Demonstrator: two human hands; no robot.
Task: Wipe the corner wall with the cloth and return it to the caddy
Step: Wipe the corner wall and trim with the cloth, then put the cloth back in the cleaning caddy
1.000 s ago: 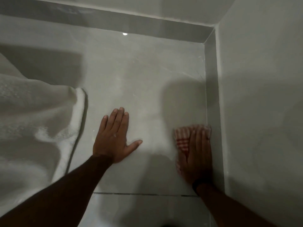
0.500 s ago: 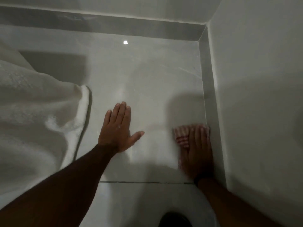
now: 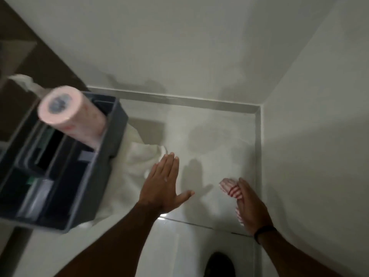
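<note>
My right hand (image 3: 252, 206) holds a red-and-white striped cloth (image 3: 229, 188) against the pale tiled surface close to the corner wall (image 3: 258, 148), where a grey strip runs along the edge. The cloth sticks out past my fingers to the left. My left hand (image 3: 162, 186) hovers flat with fingers spread and nothing in it, left of the cloth. A dark grey caddy (image 3: 65, 174) with several compartments sits at the left, resting on white fabric.
A pink paper roll (image 3: 69, 114) lies across the caddy's top. White towel fabric (image 3: 135, 162) spreads under and beside the caddy. A dark shoe tip (image 3: 219, 264) shows at the bottom. Plain walls rise behind and to the right.
The view has swung so the caddy and roll now show at the left. My right hand has turned on edge with the cloth, and my left hand has lifted off the tile.
</note>
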